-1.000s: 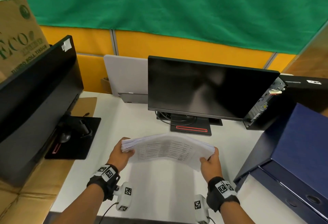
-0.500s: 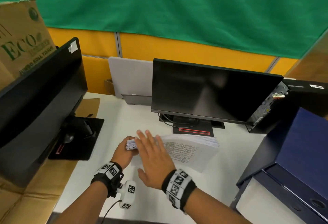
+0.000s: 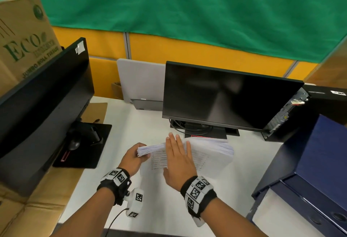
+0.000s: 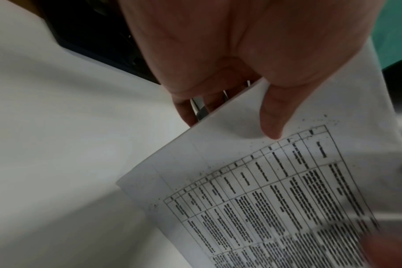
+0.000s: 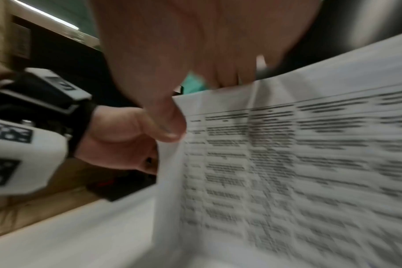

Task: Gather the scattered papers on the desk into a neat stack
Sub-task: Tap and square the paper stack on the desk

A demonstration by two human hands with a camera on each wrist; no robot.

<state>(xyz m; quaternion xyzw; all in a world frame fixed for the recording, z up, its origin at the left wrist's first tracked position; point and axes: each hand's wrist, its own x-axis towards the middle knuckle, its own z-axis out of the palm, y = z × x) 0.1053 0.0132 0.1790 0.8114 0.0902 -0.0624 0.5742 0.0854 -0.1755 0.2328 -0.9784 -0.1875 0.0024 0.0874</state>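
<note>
Papers (image 3: pixel 210 154) just in front of the monitor (image 3: pixel 229 95), above the table (image 3: pixel 140 124). Left hand (image 3: pixel 133 158) pinching their left edge; right hand (image 3: pixel 178 159) flat on top, fingers straight. Print blurred, unreadable in wrist views. Stack's underside hidden.

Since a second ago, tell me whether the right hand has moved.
Yes. The right hand left the stack's right end and now lies flat on top, nearer the left hand.

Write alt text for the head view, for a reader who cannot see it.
The left hand grips one end of a thick stack of white printed papers above a white desk, while the right hand lies flat on top, before a dark black monitor.
</note>
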